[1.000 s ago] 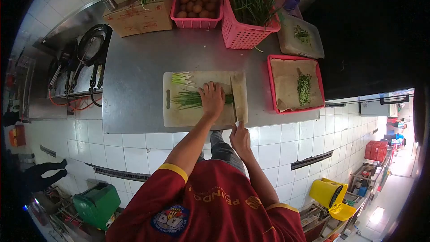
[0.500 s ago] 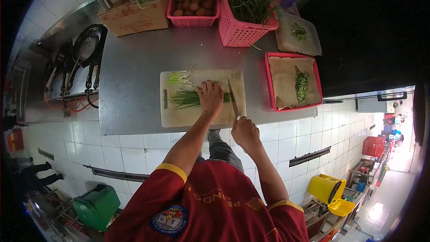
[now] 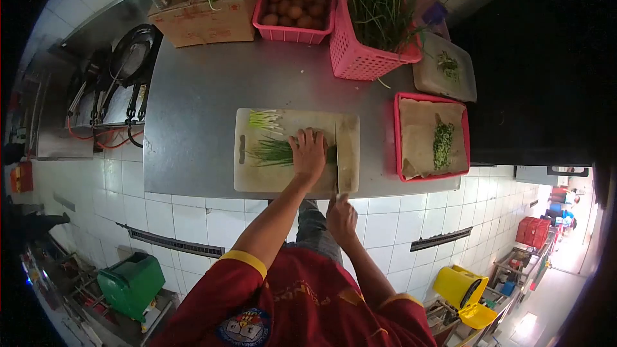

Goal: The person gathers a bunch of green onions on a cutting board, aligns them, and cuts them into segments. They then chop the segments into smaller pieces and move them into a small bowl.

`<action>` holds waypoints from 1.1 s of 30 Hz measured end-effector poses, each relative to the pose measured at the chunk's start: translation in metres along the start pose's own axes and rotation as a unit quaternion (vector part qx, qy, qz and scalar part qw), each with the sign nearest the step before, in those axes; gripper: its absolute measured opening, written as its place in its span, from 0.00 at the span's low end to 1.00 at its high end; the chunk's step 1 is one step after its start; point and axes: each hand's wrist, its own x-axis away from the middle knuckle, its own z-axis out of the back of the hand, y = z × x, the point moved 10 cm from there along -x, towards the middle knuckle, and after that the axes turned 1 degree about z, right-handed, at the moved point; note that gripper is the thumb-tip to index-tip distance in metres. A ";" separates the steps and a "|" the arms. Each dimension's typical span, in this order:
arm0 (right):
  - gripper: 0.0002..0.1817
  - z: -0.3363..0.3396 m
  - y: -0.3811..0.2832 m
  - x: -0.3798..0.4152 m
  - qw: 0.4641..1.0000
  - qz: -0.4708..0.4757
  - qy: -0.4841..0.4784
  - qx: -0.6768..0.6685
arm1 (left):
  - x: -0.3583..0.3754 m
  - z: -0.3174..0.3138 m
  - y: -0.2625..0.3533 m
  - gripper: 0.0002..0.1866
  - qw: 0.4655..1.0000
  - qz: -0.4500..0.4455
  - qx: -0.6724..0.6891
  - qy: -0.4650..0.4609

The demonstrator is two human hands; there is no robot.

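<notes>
On the white cutting board [image 3: 257,183] lies a bunch of green onion leaves [image 3: 271,152]. My left hand [image 3: 310,154] presses down on the bunch from above, its fingers bent over the right part and hiding it. Closed around a knife handle at the board's near edge is my right hand [image 3: 341,218]. The long knife blade [image 3: 338,154] points away from me, just right of the bunch's cut end. Pale green onion stalks [image 3: 265,121] lie separately at the board's far left.
The steel table [image 3: 193,122] carries a pink basket of eggs [image 3: 295,34], a pink basket of green onions [image 3: 363,61], a cardboard box [image 3: 205,24] and a clear lidded container [image 3: 463,87]. Chopped greens [image 3: 442,146] lie in a paper-lined pink tray [image 3: 398,135]. Pans [image 3: 132,54] stand left.
The knife has swung from a slant to nearly straight, and my right hand has drawn back toward me. My left hand stays on the green onions. The whole view has shifted slightly.
</notes>
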 end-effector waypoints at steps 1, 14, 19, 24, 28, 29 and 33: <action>0.19 0.000 0.001 -0.002 1.000 0.007 0.006 0.003 | 0.002 0.001 0.001 0.15 1.000 0.003 -0.001 0.006; 0.22 0.085 -0.053 -0.015 0.996 0.062 0.058 0.022 | 0.001 0.022 0.008 0.13 0.994 -0.029 -0.043 0.093; 0.21 0.081 -0.051 0.013 0.998 0.026 -0.011 0.052 | 0.001 0.024 0.008 0.13 0.995 -0.031 -0.038 0.093; 0.21 0.053 -0.036 0.025 0.998 0.000 -0.004 0.058 | -0.002 0.019 0.005 0.12 0.999 -0.008 0.003 0.048; 0.20 -0.017 0.002 -0.003 0.998 0.032 0.010 0.060 | -0.002 0.009 0.003 0.13 0.999 -0.009 0.005 0.050; 0.20 -0.014 0.003 -0.007 0.998 0.027 0.032 0.037 | 0.002 0.007 0.003 0.13 0.999 -0.007 0.005 0.037; 0.21 0.001 -0.001 -0.037 0.997 0.024 0.077 -0.008 | -0.001 0.006 0.001 0.14 1.000 -0.003 -0.021 0.023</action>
